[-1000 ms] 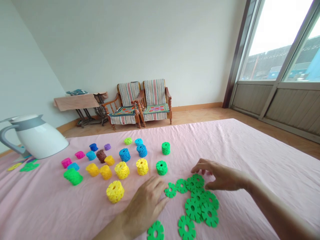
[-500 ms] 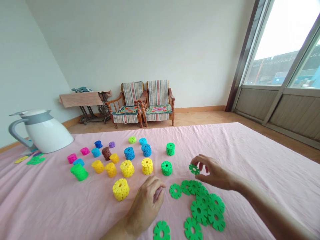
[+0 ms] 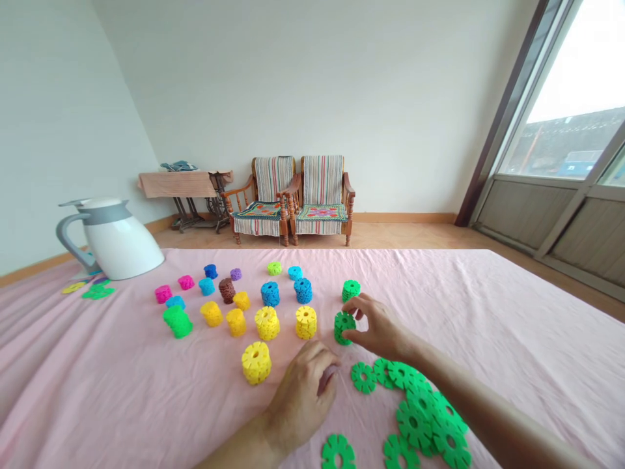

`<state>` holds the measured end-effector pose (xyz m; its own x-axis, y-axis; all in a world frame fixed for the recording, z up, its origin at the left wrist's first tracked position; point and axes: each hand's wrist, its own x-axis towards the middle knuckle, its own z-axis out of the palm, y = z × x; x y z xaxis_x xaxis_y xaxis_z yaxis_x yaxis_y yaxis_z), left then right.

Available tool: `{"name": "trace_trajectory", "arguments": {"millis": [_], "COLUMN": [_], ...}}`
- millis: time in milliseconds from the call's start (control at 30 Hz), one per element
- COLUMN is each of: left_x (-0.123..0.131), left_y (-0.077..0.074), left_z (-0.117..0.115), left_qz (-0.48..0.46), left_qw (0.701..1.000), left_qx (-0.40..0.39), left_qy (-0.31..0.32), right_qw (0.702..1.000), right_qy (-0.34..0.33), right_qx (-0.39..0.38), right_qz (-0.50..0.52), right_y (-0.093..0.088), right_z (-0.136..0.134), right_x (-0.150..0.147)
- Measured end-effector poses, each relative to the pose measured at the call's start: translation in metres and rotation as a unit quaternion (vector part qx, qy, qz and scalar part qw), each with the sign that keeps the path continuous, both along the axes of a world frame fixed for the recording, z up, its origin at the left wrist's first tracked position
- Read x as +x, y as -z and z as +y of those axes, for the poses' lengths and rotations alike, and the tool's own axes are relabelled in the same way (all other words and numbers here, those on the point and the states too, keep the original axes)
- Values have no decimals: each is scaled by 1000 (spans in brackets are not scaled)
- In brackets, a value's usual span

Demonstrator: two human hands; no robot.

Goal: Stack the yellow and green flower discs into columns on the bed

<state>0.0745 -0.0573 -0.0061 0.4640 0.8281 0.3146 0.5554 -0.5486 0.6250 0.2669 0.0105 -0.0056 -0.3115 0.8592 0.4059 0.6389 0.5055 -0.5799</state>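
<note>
My right hand [image 3: 378, 327] grips a green notched plastic disc [image 3: 345, 319] between thumb and fingers, right at the top of the nearer green stack [image 3: 343, 337]. Whether the disc has left the fingertips cannot be made out. Behind it stands another green stack [image 3: 351, 290], partly covered by the fingers. My left hand [image 3: 306, 391] rests on the cloth with loosely curled fingers, and nothing shows in it. Just to its right lies a single green disc [image 3: 364, 367]. Beyond that a loose pile of green discs [image 3: 427, 407] spreads under my right forearm.
Yellow stacks [image 3: 267, 324], blue stacks [image 3: 269, 294] and smaller coloured stacks [image 3: 212, 314] stand to the left on the pink cloth [image 3: 146, 404]. A white jug [image 3: 124, 244] is at the far left, beside flat discs [image 3: 99, 290]. Two wooden armchairs [image 3: 322, 189] stand behind the table.
My right hand has carried the green disc left from above the loose pile to the nearer green stack. My left hand stays curled on the cloth. The view has shifted slightly.
</note>
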Motion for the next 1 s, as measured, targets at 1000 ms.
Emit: {"name": "trace_trajectory", "arguments": {"millis": [1000], "left_x": [21], "left_y": [1], "left_z": [33], "left_qz": [122], "left_qw": [991], "left_qx": [24], "left_qy": [-44], "right_qw": [976], "right_qy": [45], "right_qx": [-57], "right_qz": [-204], "right_y": [-9], "right_z": [-13], "right_x": [6]}}
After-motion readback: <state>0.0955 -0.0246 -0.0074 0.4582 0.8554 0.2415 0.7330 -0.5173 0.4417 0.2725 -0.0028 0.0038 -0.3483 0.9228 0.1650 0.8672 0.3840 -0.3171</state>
